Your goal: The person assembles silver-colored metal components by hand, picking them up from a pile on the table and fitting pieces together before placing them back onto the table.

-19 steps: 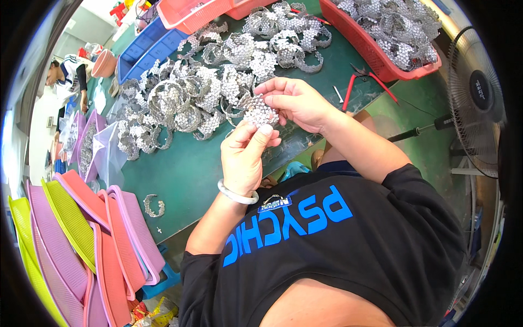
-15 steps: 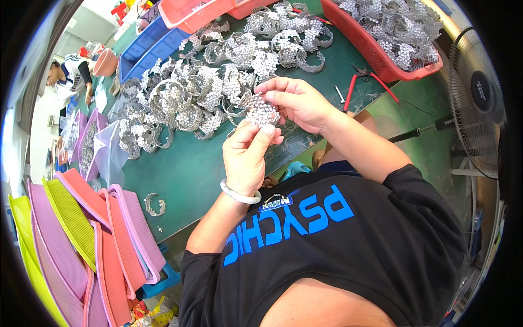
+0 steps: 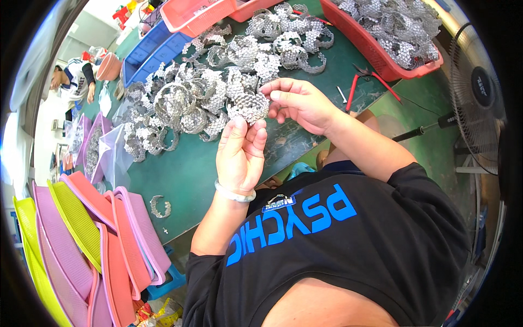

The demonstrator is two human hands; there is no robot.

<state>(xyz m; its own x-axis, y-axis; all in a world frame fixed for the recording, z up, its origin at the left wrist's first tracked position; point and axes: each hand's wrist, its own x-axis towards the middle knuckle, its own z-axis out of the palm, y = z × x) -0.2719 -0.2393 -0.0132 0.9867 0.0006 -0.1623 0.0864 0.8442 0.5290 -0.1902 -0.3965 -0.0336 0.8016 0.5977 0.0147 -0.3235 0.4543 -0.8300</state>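
Both hands hold one silver rhinestone mesh band (image 3: 249,107) just above a green table (image 3: 180,180). My left hand (image 3: 239,152), with a pale bangle on its wrist, pinches the band's lower edge between thumb and fingers. My right hand (image 3: 302,103) grips the band's right end with its fingertips. A large heap of similar silver mesh bands (image 3: 190,98) lies on the table right behind the hands.
A red tray (image 3: 381,54) full of mesh bands stands at the right, red-handled pliers (image 3: 362,82) beside it. Blue and pink trays (image 3: 158,43) sit at the back. Stacked pink and yellow baskets (image 3: 81,240) lean at the left. One loose band (image 3: 159,206) lies near the table edge. A fan (image 3: 479,92) stands right. Another person (image 3: 71,82) sits far left.
Both hands have shifted slightly with the band, turning it between the fingers. Nothing else has moved.
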